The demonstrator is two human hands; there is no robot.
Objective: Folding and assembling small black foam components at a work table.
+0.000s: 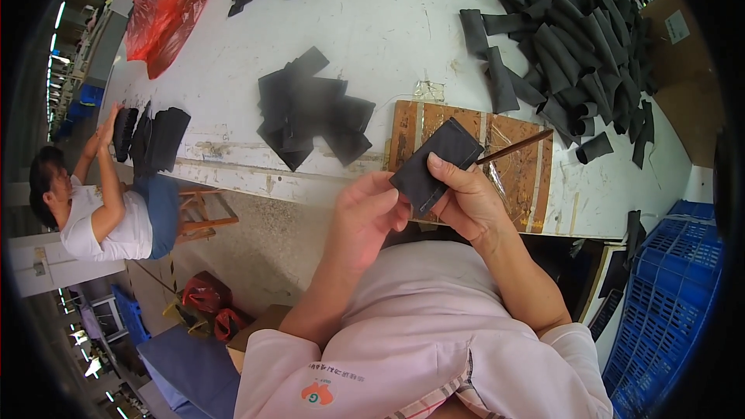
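In front of my chest, above the near table edge, I hold a small black rectangular fabric pouch tilted, with stitching along its edges. My right hand grips it, thumb pressed flat on its upper face. At the pouch's lower left corner, my left hand has its fingers curled in a pinch on the edge. A thin brown stick reaches out to the right from beside my right hand; whether that hand holds it or it rests on the brown board beneath, I cannot tell.
Flat black pieces lie left of the board. Black fabric tubes are heaped at the far right, before a cardboard box. A red plastic bag sits far left. Blue crates stand right. Another person works at left.
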